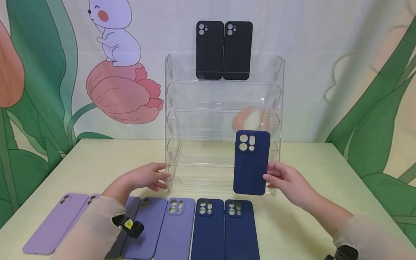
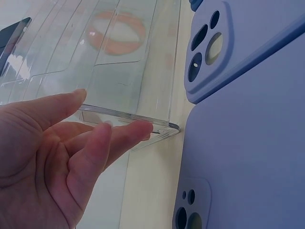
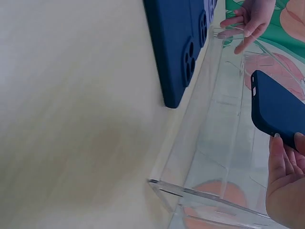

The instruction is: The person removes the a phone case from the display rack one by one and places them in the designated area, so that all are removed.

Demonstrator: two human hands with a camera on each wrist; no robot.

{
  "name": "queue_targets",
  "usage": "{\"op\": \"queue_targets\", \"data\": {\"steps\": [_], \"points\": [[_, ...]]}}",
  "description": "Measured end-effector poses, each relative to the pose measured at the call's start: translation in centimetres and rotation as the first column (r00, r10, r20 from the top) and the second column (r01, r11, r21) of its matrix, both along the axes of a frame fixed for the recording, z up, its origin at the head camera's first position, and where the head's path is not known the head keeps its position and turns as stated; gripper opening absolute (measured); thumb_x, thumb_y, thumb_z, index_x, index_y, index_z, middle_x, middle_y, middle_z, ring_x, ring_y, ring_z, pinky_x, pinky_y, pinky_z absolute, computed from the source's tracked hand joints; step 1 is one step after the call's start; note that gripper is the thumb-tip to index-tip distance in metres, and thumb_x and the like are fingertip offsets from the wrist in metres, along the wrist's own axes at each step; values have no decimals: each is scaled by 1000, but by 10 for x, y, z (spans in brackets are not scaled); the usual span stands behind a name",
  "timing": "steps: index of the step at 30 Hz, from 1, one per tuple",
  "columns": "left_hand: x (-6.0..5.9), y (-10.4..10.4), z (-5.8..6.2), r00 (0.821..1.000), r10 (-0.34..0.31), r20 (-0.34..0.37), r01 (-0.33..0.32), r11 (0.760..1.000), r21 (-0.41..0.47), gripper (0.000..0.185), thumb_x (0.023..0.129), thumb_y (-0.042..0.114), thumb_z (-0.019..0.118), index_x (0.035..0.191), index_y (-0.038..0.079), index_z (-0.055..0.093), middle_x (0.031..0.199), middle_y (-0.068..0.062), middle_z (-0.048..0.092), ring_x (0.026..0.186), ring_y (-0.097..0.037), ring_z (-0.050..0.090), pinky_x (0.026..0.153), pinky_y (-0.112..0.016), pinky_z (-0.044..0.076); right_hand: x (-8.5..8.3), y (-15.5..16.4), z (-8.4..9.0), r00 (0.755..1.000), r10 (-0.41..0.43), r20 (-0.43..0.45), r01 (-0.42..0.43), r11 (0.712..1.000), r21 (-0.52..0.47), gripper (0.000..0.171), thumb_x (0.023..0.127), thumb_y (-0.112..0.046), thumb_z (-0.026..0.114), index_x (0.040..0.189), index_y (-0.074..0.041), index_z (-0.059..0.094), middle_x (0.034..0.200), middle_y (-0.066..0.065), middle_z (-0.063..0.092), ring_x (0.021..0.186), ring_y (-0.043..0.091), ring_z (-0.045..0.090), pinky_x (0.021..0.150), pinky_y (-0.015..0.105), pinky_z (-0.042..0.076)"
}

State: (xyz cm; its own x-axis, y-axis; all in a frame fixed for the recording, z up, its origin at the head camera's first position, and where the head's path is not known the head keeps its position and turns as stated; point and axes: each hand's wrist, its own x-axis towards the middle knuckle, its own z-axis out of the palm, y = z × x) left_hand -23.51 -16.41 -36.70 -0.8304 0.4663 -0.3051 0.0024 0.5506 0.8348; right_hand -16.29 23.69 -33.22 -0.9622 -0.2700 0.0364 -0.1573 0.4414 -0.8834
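A navy phone case (image 1: 251,166) stands upright in my right hand (image 1: 290,182), which pinches its right edge low down between thumb and fingers. The case is in front of the right part of a clear tiered display rack (image 1: 195,108); its back with the camera holes faces me. In the right wrist view the case (image 3: 281,107) shows its bottom end and port slot. My left hand (image 1: 146,177) is at the rack's lower left side, its fingers loosely extended and touching the clear edge. In the left wrist view the thumb and fingers of this hand (image 2: 62,152) lie along that edge.
Two black phone cases (image 1: 209,49) stand side by side on the rack's top tier. Before the rack lies a row: two navy cases (image 1: 207,237) at the right, several purple and lilac cases (image 1: 174,236) further left, partly under my left sleeve. A printed curtain (image 1: 309,72) hangs behind.
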Motion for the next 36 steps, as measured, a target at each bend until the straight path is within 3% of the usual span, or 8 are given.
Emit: {"op": "queue_targets", "data": {"steps": [16,25,36], "points": [[2,-2,1,1000,8,-2,-8,1000,-2,48,98,18,49,140,-1,36,128,-22,52,97,-27,64,76,-39,53,29,22,-12,987,42,152,-40,999,-17,37,93,-12,58,120,11,48,103,16,64,92,24,62,77,33,53],[-2,2,-1,1000,-10,-3,10,1000,8,46,98,18,48,140,1,38,127,-20,53,97,-27,64,76,-39,53,41,44,-20,962,86,261,-83,996,-23,42,93,-12,57,120,17,43,98,10,62,88,20,60,75,35,53],[-1,0,0,1000,3,9,-3,1000,4,48,97,18,50,141,1,37,129,-20,52,97,-28,63,75,-38,54,47,58,-35,916,96,391,-104,995,0,38,93,-14,58,115,14,45,90,6,61,84,20,59,72,35,53]]}}
